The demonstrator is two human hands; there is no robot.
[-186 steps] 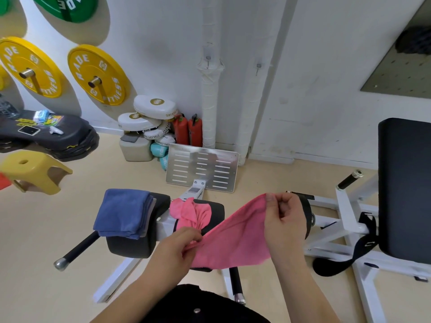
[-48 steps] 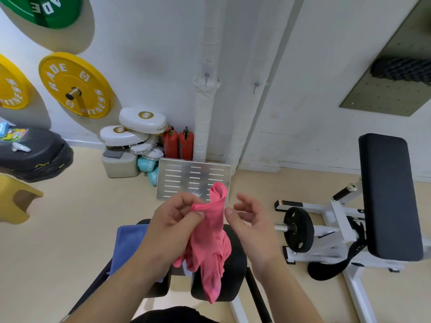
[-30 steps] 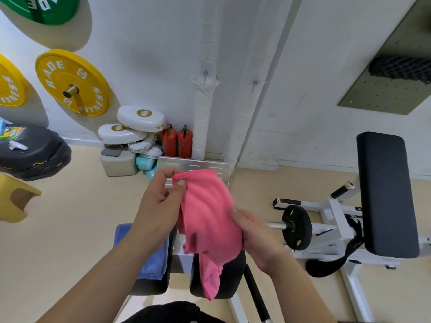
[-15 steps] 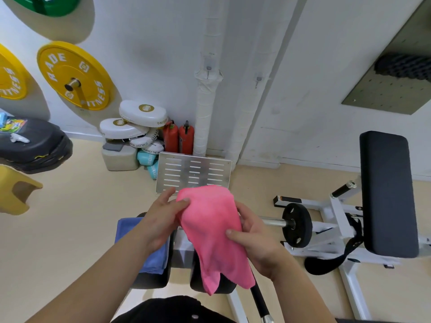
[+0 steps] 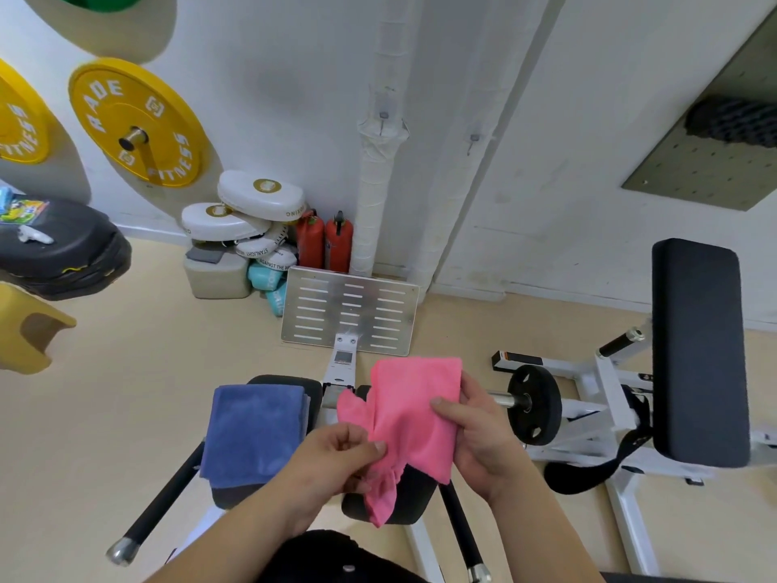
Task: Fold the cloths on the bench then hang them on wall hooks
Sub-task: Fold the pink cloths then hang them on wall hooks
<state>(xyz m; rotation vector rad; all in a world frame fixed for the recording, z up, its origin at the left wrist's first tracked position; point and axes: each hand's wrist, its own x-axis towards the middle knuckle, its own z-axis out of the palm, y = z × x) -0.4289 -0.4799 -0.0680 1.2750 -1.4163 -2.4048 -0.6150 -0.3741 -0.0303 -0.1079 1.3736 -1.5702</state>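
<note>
Two hands hold pink cloth over bench: left hand pinches lower edge, right hand clasps side. Plate beyond bench reads "RADE FITNESS".

A yellow weight plate hangs on a peg on the white wall, with a second one cut off by the left edge. Below, white boxing pads are stacked just beside two red fire extinguishers and a wrapped pipe. A slotted metal plate stands in front of them. At the right, a black weight disc sits on a white machine with a black back pad.
</note>
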